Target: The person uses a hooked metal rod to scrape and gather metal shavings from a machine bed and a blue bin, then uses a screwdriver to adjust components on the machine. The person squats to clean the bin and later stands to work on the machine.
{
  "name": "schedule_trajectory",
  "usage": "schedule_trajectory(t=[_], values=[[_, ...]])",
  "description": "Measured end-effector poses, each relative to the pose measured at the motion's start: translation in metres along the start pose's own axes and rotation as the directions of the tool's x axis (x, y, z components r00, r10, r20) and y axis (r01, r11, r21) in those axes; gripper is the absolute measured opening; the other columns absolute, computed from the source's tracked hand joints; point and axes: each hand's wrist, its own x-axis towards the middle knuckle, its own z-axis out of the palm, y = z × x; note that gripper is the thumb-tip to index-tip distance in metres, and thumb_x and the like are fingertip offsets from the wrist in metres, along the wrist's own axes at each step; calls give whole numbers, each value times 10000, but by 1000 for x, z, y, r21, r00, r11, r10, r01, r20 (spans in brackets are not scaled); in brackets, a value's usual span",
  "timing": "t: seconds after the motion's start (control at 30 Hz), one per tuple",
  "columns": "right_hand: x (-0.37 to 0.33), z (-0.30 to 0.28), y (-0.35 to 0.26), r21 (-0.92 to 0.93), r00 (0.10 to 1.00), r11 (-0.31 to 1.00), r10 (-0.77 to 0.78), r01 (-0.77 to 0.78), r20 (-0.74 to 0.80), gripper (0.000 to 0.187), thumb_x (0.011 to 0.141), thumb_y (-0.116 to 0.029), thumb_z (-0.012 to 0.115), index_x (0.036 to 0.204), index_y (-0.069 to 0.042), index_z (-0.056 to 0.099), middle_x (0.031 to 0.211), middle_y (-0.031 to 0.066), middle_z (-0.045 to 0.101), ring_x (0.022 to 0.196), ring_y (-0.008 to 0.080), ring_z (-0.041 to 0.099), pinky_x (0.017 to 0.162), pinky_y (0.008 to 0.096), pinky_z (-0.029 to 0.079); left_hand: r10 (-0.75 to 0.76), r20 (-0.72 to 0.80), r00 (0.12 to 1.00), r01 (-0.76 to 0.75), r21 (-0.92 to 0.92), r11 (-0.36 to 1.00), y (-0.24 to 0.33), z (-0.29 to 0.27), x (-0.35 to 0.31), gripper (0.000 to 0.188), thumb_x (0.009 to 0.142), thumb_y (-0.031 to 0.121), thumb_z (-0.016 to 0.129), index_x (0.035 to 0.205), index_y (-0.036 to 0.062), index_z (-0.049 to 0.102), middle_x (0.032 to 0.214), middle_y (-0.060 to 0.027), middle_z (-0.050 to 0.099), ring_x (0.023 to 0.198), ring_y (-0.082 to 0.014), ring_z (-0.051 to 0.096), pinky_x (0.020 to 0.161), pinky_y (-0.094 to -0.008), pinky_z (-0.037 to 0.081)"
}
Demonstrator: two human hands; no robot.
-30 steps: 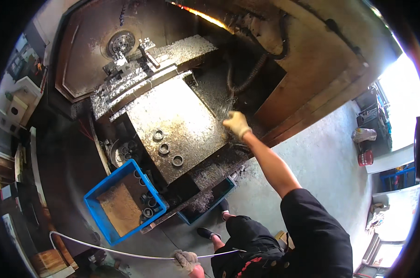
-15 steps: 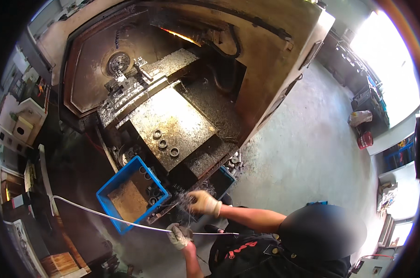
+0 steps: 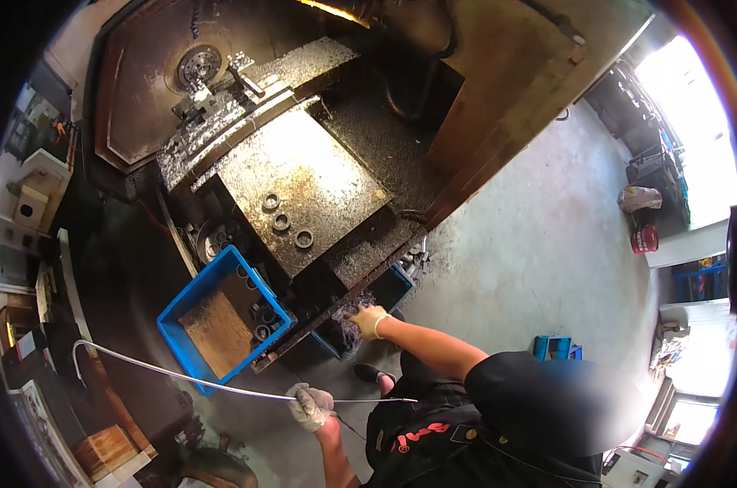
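My left hand (image 3: 311, 407), in a pale glove, is closed around a long thin white rod (image 3: 188, 377) with a bent end at the far left. Its straight end reaches back toward my dark shirt. My right hand (image 3: 369, 320), also gloved, has its fingers stretched out against a tangle of metal shavings (image 3: 351, 342). The shavings lie in and over a dark blue bin (image 3: 394, 294) beneath the machine's front edge. Part of that bin is hidden by my hand and the edge.
A lathe-like machine (image 3: 531, 106) fills the upper area, with a chuck (image 3: 198, 68). Three metal rings (image 3: 303, 239) lie on its metal plate (image 3: 336, 187). A blue crate (image 3: 170, 333) holding several rings and a brown board stands left. A small blue crate (image 3: 550, 348) is on the floor.
My right hand has moved from beside the left hand, where shavings hung from it, up to the dark blue bin. My left hand keeps hold of the rod. The view has shifted.
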Motion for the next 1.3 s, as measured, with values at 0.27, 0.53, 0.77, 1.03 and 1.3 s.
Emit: schedule_trajectory(t=[0.27, 0.53, 0.77, 1.03, 1.3], values=[[-71, -103, 49, 473, 670, 827, 167, 304, -723, 246, 795, -185, 570, 1013, -95, 643, 896, 139, 661, 831, 286, 640, 726, 362, 504, -57, 34, 998, 57, -6, 998, -10, 19, 10, 176, 967, 190, 393, 959, 23, 447, 524, 19, 315, 390, -64, 241, 340, -235, 222], [14, -212, 150, 795, 307, 373, 777, 479, -550, 366, 810, -119, 569, 1169, -48, 568, 1031, 106, 621, 908, 151, 568, 794, 273, 441, -18, -90, 996, 30, 127, 991, -16, 35, 19, 157, 950, 215, 427, 962, 60, 449, 537, 35, 313, 407, -54, 257, 357, -222, 210], [122, -230, 251, 446, 650, 803, 587, -395, -482, 742, 710, -127, 647, 1381, -247, 353, 1474, 119, 227, 1260, 303, 403, 1038, 443, 349, -25, -332, 943, 115, 253, 961, -38, 22, 9, 213, 936, 294, 475, 922, 82, 470, 633, 28, 397, 480, -75, 367, 411, -217, 283], [160, -223, 281, 279, 871, 893, 422, -352, -251, 542, 706, -299, 656, 1219, -160, 553, 1204, 172, 556, 1104, 313, 543, 925, 373, 438, 60, -433, 899, 93, 322, 942, -56, 39, 8, 205, 929, 287, 495, 974, 89, 464, 582, 43, 343, 449, -63, 312, 392, -237, 231], [178, -326, 300, 725, 141, 628, 775, -282, -616, 431, 689, -212, 651, 1106, -107, 616, 1290, 193, 430, 1117, 357, 517, 937, 395, 436, -107, -478, 872, 229, 205, 951, -79, 18, -2, 217, 929, 279, 497, 928, 64, 475, 519, 35, 336, 415, -72, 328, 382, -242, 235]])
